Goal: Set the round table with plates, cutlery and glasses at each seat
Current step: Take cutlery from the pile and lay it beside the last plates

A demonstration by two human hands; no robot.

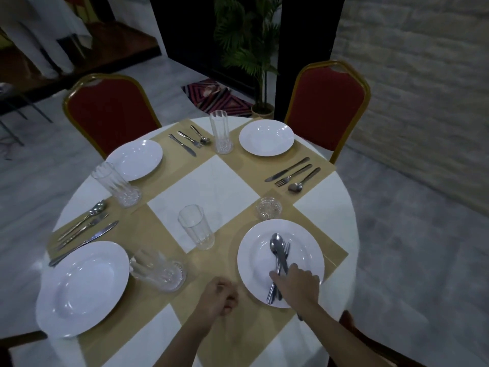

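On the near right white plate (pixel 304 245) lies a bundle of cutlery (pixel 278 251), spoons, a fork and a knife. My right hand (pixel 297 286) grips the bundle at its handles over the plate's near edge. My left hand (pixel 218 296) hovers curled into a fist above the tan cloth, holding nothing. A tall glass (pixel 196 227) stands upright near the table's middle. Another glass (pixel 158 270) lies on its side beside the near left plate (pixel 82 288). A further glass (pixel 268 207) sits just beyond the right plate.
The round table (pixel 211 181) has a white cloth with tan mats. Two far plates (pixel 266 137) (pixel 135 160) have cutlery sets (pixel 293 174) (pixel 189 140) and upright glasses (pixel 221 132) (pixel 116 185). Cutlery (pixel 83 231) lies by the near left plate. Red chairs (pixel 105 112) (pixel 328 107) stand behind.
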